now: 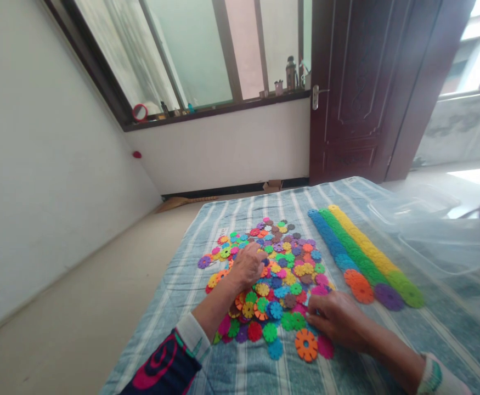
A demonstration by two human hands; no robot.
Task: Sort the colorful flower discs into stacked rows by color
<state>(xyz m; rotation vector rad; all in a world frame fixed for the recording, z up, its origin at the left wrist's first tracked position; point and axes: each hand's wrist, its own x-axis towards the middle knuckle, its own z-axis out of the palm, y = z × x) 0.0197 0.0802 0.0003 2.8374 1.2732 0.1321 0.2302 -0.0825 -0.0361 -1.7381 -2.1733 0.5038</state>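
A spread pile of notched plastic snowflake discs (276, 310) in many colours lies on the bed. My left hand (248, 265) is over the middle of the pile, fingers bent down, with a dark blue disc beside the fingertips. What lies between those fingers is hidden. At the pile's right edge my right hand (334, 318) is closed in a pinch, and I cannot make out what it holds. Just below it are a large orange disc (306, 345) and a magenta disc (326, 346).
To the right lie overlapping disc rows: a blue row (326, 233) ending in orange, a green row (353, 249) ending in purple, and a yellow row (363, 241) ending in lime. Clear plastic containers (449, 247) stand beyond. A striped sheet (174, 307) covers the bed.
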